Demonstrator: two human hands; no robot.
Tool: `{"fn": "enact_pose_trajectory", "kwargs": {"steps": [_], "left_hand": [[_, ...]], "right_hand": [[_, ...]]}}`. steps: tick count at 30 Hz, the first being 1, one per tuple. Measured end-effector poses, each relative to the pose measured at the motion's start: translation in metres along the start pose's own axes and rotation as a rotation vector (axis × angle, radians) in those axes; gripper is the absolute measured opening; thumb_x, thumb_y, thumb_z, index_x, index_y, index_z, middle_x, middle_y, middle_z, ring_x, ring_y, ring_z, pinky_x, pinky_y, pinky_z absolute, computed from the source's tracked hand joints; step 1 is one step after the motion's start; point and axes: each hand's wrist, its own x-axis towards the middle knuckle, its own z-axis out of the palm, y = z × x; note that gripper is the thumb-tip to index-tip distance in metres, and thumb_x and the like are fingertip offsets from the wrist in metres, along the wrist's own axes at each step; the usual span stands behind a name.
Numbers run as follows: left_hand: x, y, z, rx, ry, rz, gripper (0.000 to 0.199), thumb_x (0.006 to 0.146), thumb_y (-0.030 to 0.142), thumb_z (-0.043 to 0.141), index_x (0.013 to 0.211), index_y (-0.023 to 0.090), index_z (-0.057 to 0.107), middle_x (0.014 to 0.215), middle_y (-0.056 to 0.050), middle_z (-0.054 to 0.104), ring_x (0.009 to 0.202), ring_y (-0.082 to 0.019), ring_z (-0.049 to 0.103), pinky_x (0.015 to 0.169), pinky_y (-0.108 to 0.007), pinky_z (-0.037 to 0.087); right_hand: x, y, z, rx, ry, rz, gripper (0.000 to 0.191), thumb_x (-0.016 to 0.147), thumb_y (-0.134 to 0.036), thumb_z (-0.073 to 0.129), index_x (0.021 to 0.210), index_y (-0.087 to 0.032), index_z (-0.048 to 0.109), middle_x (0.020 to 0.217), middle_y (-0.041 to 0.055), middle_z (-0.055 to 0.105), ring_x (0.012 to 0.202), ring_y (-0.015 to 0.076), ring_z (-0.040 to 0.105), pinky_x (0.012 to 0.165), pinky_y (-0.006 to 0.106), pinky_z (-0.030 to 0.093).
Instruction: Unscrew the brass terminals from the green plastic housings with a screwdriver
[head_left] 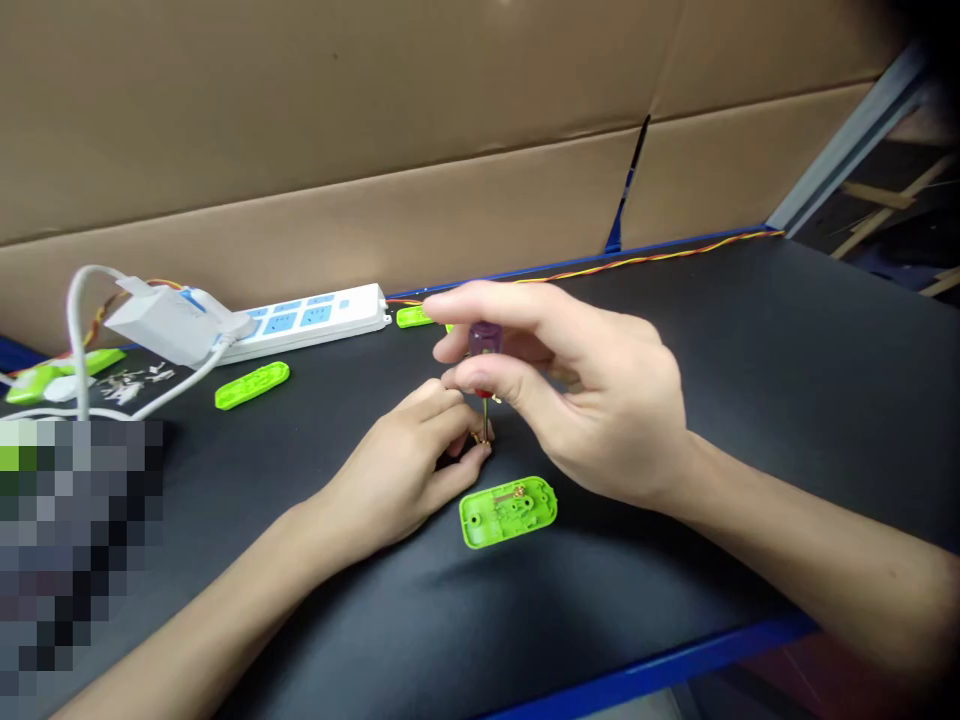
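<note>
My right hand [592, 390] is closed round the purple and red handle of a screwdriver [486, 340], held upright with its thin shaft pointing down. Under the tip, my left hand [420, 450] rests on the table and pinches a small brass-coloured metal part [484, 440] between thumb and fingers. The shaft's tip meets this part, whose shape is mostly hidden by the fingers. Just in front of both hands lies a green plastic shell half [495, 525], inner side up, with small brass pieces inside it.
Another green shell half [253, 385] lies at left. A white power strip [315, 318] with a plugged-in adapter [165, 322] and white cables stands behind it. Small metal bits [127, 385] lie near more green parts. Cardboard [450, 120] walls the back; a twisted wire [645, 258] follows the edge.
</note>
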Motion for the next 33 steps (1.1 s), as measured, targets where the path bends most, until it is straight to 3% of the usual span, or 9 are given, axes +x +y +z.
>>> {"fn": "enact_pose_trajectory", "kwargs": {"steps": [3, 8, 15, 20, 26, 30, 31, 33], "left_hand": [[0.000, -0.002, 0.000, 0.026, 0.004, -0.021, 0.008, 0.092, 0.019, 0.049, 0.084, 0.019, 0.051, 0.078, 0.001, 0.054, 0.073, -0.014, 0.049, 0.064, -0.027, 0.040], [0.000, -0.002, 0.000, 0.084, -0.018, -0.021, 0.010, 0.094, 0.022, 0.045, 0.086, 0.019, 0.051, 0.077, 0.000, 0.055, 0.075, -0.016, 0.049, 0.064, -0.029, 0.038], [0.001, 0.003, 0.000, 0.171, -0.008, -0.005, 0.016, 0.094, 0.023, 0.042, 0.090, 0.016, 0.056, 0.082, -0.004, 0.061, 0.076, -0.019, 0.052, 0.067, -0.032, 0.043], [0.002, 0.005, -0.001, 0.207, 0.018, -0.016, 0.019, 0.094, 0.024, 0.041, 0.093, 0.017, 0.058, 0.091, -0.007, 0.065, 0.083, -0.022, 0.057, 0.073, -0.035, 0.047], [0.000, 0.006, -0.001, 0.248, 0.024, -0.017, 0.019, 0.095, 0.025, 0.040, 0.092, 0.018, 0.058, 0.086, -0.006, 0.065, 0.079, -0.021, 0.057, 0.070, -0.035, 0.046], [-0.001, 0.005, -0.002, 0.266, 0.035, -0.014, 0.020, 0.095, 0.028, 0.042, 0.088, 0.017, 0.058, 0.079, -0.005, 0.061, 0.076, -0.021, 0.053, 0.066, -0.034, 0.041], [-0.001, 0.006, -0.003, 0.259, 0.042, -0.022, 0.019, 0.095, 0.028, 0.044, 0.088, 0.018, 0.059, 0.079, -0.004, 0.061, 0.076, -0.021, 0.053, 0.066, -0.034, 0.040], [-0.001, 0.009, -0.005, 0.228, 0.061, -0.052, 0.015, 0.093, 0.027, 0.049, 0.087, 0.019, 0.060, 0.077, -0.003, 0.060, 0.075, -0.020, 0.051, 0.066, -0.033, 0.038]], "right_hand": [[-0.001, -0.002, 0.001, 0.047, 0.046, 0.026, 0.024, 0.093, -0.012, 0.054, 0.115, -0.021, 0.059, 0.118, -0.0004, 0.070, 0.093, 0.0078, 0.071, 0.087, 0.021, 0.062], [-0.001, -0.007, 0.000, -0.051, 0.117, 0.018, 0.017, 0.089, -0.015, 0.063, 0.105, -0.022, 0.063, 0.104, -0.0024, 0.072, 0.091, 0.0107, 0.070, 0.088, 0.028, 0.062], [-0.001, -0.010, 0.002, -0.134, 0.181, -0.006, 0.017, 0.086, -0.015, 0.067, 0.101, -0.020, 0.062, 0.100, -0.0036, 0.072, 0.085, 0.0083, 0.068, 0.084, 0.023, 0.061], [-0.001, -0.013, 0.006, -0.134, 0.256, 0.015, 0.017, 0.086, -0.015, 0.067, 0.099, -0.025, 0.062, 0.098, -0.0051, 0.071, 0.086, 0.0098, 0.068, 0.082, 0.025, 0.062], [-0.002, -0.014, -0.002, -0.211, 0.143, 0.018, 0.017, 0.088, -0.021, 0.066, 0.103, -0.026, 0.061, 0.105, -0.0060, 0.072, 0.089, 0.0087, 0.069, 0.083, 0.023, 0.062], [-0.004, -0.011, -0.008, -0.145, 0.063, -0.048, 0.020, 0.086, -0.025, 0.069, 0.105, -0.027, 0.063, 0.112, -0.0056, 0.071, 0.089, 0.0090, 0.070, 0.082, 0.024, 0.063], [-0.003, -0.011, -0.008, -0.162, 0.050, 0.008, 0.019, 0.087, -0.027, 0.067, 0.106, -0.028, 0.063, 0.112, -0.0054, 0.071, 0.088, 0.0091, 0.070, 0.082, 0.025, 0.063], [-0.001, -0.008, -0.007, -0.120, 0.126, -0.009, 0.023, 0.085, -0.027, 0.070, 0.107, -0.026, 0.063, 0.108, -0.0040, 0.072, 0.082, 0.0087, 0.069, 0.075, 0.022, 0.063]]}}
